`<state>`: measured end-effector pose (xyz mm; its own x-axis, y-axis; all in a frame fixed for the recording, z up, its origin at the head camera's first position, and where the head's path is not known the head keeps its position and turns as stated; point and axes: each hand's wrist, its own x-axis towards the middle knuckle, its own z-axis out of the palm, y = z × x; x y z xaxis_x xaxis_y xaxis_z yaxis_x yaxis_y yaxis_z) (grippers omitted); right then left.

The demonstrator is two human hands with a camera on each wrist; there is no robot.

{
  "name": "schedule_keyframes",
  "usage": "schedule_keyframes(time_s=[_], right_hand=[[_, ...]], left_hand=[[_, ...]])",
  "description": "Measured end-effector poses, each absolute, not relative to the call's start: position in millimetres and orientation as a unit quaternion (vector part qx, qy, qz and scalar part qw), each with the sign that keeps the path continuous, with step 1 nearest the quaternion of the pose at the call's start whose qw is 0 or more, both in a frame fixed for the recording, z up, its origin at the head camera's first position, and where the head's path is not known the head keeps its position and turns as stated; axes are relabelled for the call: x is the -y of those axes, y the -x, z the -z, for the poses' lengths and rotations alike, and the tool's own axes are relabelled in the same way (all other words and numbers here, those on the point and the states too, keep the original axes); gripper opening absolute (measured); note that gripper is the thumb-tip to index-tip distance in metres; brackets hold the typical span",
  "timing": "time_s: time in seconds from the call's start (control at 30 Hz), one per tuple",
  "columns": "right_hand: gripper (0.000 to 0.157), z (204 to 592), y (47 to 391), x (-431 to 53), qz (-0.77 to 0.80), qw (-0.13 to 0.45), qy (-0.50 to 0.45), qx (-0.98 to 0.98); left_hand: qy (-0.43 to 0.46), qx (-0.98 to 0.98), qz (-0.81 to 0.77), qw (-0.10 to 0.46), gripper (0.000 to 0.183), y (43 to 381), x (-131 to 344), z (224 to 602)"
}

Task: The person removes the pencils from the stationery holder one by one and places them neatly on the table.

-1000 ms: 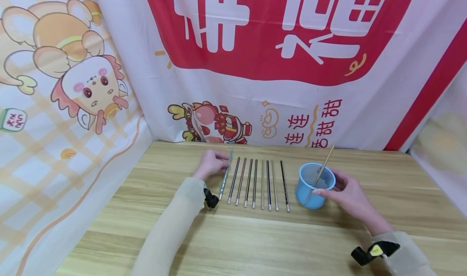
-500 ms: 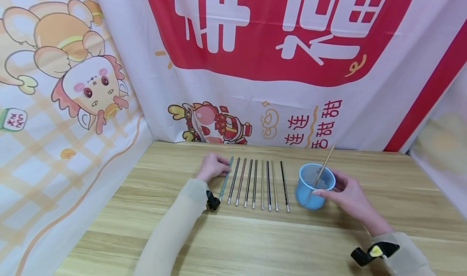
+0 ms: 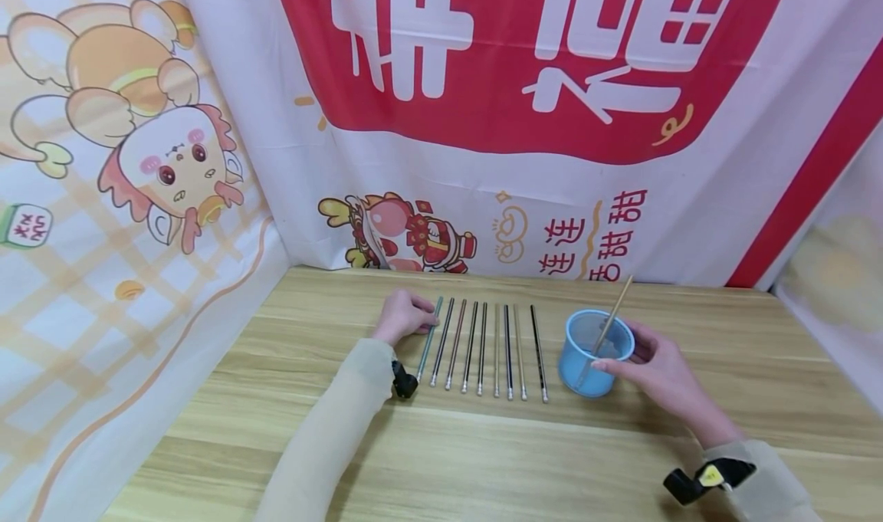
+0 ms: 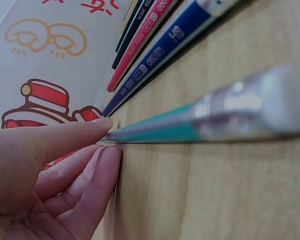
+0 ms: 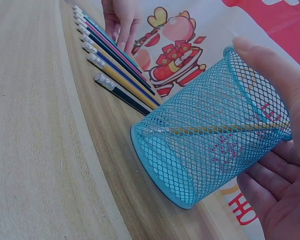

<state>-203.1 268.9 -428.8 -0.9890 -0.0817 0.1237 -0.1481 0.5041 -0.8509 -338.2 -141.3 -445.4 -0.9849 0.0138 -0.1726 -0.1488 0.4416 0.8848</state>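
Note:
At the left end of a row of pencils, my left hand [image 3: 405, 316] pinches the far end of a teal pencil [image 3: 429, 342] between thumb and fingers. In the left wrist view, the teal pencil [image 4: 160, 126] points its white eraser end towards the camera, low over the wood. My right hand [image 3: 658, 362] grips a light blue mesh pencil cup [image 3: 575, 365] from its right side, thumb at the rim. A yellow pencil [image 3: 621, 293] leans inside the cup and sticks out above it. The right wrist view shows the mesh wall [image 5: 190, 115] with that pencil behind it.
Several pencils lie side by side on the wooden table [image 3: 483, 461], eraser ends towards me; a dark blue pencil [image 4: 160, 55] is nearest the teal one. A black pencil [image 3: 539, 353] lies at the row's right end, left of the cup. A printed cloth [image 3: 428, 169] hangs behind.
The left hand has come slightly nearer and right, bringing the teal pencil down and into line with the row. The right hand and the cup have stayed put.

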Motion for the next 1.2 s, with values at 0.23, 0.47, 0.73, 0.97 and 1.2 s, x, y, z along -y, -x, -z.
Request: schedule_keyframes(time_s=[0.23,0.47,0.73,0.97,1.2], right_hand=[[0.085,429,203,-268,-0.491,0.034,-0.066,0.868],[0.085,428,202,-268,-0.495,0.034,-0.067,0.865],[0.085,430,204,-269,-0.491,0.035,-0.067,0.868],[0.082,429,203,-269,-0.502,0.042,-0.073,0.861],[0.079,429,203,-268,-0.503,0.049,-0.078,0.859]], left_hand=[[0.029,-0.863,-0.502,0.044,0.031,336,143,435],[-0.051,-0.861,-0.506,-0.012,0.034,326,125,399],[-0.115,-0.832,-0.543,-0.02,0.038,309,77,371],[-0.14,-0.803,-0.579,0.0,0.042,299,30,366],[-0.208,-0.783,-0.586,0.008,0.039,294,-13,377]])
